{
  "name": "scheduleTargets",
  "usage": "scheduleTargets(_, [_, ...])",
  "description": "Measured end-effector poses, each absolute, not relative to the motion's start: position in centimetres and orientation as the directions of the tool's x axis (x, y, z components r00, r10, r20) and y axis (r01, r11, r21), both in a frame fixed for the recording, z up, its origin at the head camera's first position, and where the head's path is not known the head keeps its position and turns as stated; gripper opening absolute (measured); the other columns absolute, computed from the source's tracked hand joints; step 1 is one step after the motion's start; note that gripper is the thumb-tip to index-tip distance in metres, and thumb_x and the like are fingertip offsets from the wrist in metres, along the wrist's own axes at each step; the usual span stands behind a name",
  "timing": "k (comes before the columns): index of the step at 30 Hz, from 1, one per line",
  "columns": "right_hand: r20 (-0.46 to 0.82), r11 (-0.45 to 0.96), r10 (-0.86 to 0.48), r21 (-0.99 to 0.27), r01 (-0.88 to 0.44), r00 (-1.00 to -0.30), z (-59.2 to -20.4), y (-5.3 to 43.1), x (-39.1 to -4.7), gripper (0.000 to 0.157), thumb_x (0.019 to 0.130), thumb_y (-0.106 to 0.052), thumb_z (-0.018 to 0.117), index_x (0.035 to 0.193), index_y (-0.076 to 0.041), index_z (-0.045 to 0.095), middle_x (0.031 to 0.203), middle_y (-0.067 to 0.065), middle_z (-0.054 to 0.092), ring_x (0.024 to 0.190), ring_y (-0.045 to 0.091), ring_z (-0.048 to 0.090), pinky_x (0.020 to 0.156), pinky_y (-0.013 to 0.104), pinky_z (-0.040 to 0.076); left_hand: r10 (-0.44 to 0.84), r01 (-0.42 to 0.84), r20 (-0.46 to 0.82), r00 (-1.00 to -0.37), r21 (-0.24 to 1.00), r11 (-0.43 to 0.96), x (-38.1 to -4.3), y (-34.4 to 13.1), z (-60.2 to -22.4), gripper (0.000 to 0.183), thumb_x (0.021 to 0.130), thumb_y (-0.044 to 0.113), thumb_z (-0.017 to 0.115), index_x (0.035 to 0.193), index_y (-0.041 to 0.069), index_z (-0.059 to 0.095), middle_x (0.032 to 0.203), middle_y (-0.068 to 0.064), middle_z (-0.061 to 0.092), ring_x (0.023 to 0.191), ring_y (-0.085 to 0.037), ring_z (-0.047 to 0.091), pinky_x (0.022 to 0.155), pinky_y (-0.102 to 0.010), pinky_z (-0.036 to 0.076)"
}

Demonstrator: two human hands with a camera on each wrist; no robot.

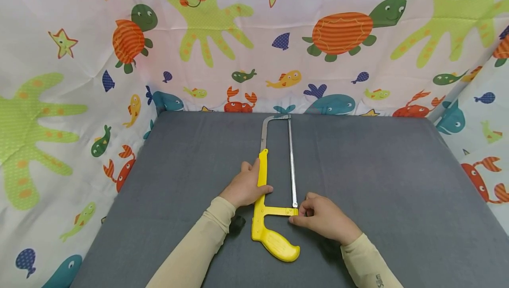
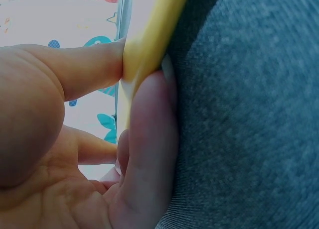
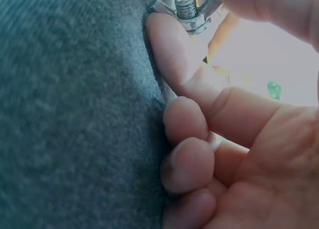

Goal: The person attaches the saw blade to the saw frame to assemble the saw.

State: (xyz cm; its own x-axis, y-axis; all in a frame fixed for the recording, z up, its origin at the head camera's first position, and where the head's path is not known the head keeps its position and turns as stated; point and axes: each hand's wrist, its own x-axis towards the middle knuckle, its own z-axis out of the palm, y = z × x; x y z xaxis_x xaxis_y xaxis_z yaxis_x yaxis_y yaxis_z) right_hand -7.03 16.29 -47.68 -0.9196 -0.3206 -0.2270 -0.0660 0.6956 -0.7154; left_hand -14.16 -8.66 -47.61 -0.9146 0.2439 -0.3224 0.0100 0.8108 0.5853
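A hacksaw [image 1: 262, 175] with a yellow frame and handle lies on the grey cloth, its handle toward me. Its silver blade [image 1: 292, 160] runs along the right side, up to the bent metal end of the frame. My left hand [image 1: 247, 184] grips the yellow back of the frame, thumb on one side and fingers on the other. At the lower blade mount, my right hand [image 1: 328, 219] has thumb and index finger at a metal wing nut [image 3: 188, 21] on a threaded bolt. The other right fingers are curled in close to the cloth.
Grey cloth [image 1: 199, 155] covers the table. Behind it and at both sides hangs a white curtain [image 1: 246, 23] printed with sea animals. A small dark object [image 1: 237, 225] shows beside my left wrist, partly behind the sleeve.
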Motion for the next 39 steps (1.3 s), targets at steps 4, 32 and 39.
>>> scheduleTargets(4, [-0.211, 0.696, -0.337, -0.712, -0.092, -0.918, -47.62, 16.41, -6.99, 0.033, 0.089, -0.041, 0.088, 0.073, -0.022, 0.067, 0.08, -0.001, 0.048, 0.064, 0.01, 0.047, 0.059, 0.025, 0.037, 0.242, 0.009, -0.324, -0.915, 0.583, 0.813, -14.18, -8.58, -47.59, 0.103, 0.101, 0.042, 0.078, 0.175, 0.012, 0.013, 0.146, -0.019, 0.041, 0.091, -0.024, 0.061, 0.074, -0.032, 0.051])
scheduleTargets(32, [-0.189, 0.687, -0.352, -0.717, -0.116, -0.916, -47.84, 16.65, -7.14, 0.026, 0.09, -0.037, 0.087, 0.079, -0.023, 0.068, 0.081, 0.0, 0.051, 0.066, 0.009, 0.048, 0.062, 0.025, 0.04, 0.223, -0.015, -0.34, -0.914, 0.577, 0.817, -14.11, -8.59, -47.53, 0.103, 0.1, 0.042, 0.078, 0.176, 0.013, 0.014, 0.15, -0.019, 0.04, 0.1, -0.025, 0.061, 0.083, -0.036, 0.054])
scheduleTargets(39, [-0.183, 0.682, -0.369, -0.719, -0.132, -0.911, -47.8, 16.74, -7.1, 0.026, 0.091, -0.036, 0.086, 0.08, -0.023, 0.067, 0.081, -0.001, 0.051, 0.066, 0.008, 0.047, 0.062, 0.024, 0.039, 0.229, -0.006, -0.331, -0.915, 0.579, 0.815, -14.06, -8.52, -47.53, 0.103, 0.101, 0.042, 0.078, 0.176, 0.014, 0.013, 0.15, -0.019, 0.04, 0.1, -0.024, 0.061, 0.083, -0.035, 0.054])
